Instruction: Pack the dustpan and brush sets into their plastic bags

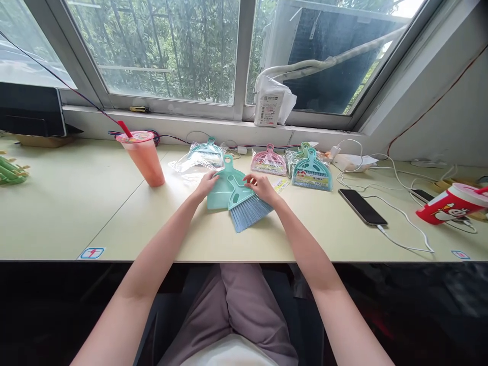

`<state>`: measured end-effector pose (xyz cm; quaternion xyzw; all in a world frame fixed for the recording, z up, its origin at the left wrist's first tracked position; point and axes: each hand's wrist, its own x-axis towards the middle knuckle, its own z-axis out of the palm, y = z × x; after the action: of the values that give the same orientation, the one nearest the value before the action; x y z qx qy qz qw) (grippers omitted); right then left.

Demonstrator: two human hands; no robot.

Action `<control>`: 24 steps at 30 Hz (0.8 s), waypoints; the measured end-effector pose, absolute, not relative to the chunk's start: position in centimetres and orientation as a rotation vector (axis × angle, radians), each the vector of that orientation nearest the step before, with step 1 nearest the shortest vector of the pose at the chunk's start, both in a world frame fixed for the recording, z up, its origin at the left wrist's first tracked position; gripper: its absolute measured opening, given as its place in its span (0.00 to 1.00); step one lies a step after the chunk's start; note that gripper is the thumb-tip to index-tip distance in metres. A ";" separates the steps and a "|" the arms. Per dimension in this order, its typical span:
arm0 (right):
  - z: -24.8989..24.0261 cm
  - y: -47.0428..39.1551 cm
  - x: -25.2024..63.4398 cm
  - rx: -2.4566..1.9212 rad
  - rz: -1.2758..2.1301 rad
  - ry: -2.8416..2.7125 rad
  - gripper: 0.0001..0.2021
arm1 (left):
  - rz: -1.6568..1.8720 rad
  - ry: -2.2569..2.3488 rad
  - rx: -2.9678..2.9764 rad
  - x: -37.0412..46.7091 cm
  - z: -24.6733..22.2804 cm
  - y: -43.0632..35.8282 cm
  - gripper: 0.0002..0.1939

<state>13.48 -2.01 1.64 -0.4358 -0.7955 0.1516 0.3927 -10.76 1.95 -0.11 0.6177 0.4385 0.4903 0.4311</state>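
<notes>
On the desk (76, 203), close to its front edge and midway between the two arms, lies a teal dustpan (218, 199) with a matching brush (250, 212) over its right part, the brush handle pointing up and left, and its blue bristles fanning down and right past the pan. The left hand (207, 185) has its fingers closed on the pan's upper left edge; the right hand (262, 188) is bent over the upper right shoulder of the brush, fingertips touching it or nearly so, and I cannot tell whether they pinch it or only rest there. Both pieces look like thin moulded plastic, so they should be light, fairly stiff and a little slick, with small risk of breaking, though a thin rim might crack if bent hard. The bristles look springy and would splay under a squeeze, making them a poor place to hold. Better holds would be the brush's looped handle or solid shoulder, and the pan's raised side or its own handle loop at the top. Behind sit a clear wrapper (193, 169) and a pink pack (269, 161), with a drink (143, 161) to the left and a phone (362, 206) to the right.
</notes>
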 end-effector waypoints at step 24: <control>1.6 -2.1 13.6 -1.345 1.179 -1.592 0.19 | 0.764 0.999 1.648 -8.6 1.1 -2.3 0.24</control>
<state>13.63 -2.05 1.60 -0.5229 -0.6190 0.4583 0.3652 -8.57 -2.26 1.11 0.6843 0.4145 0.3173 0.5092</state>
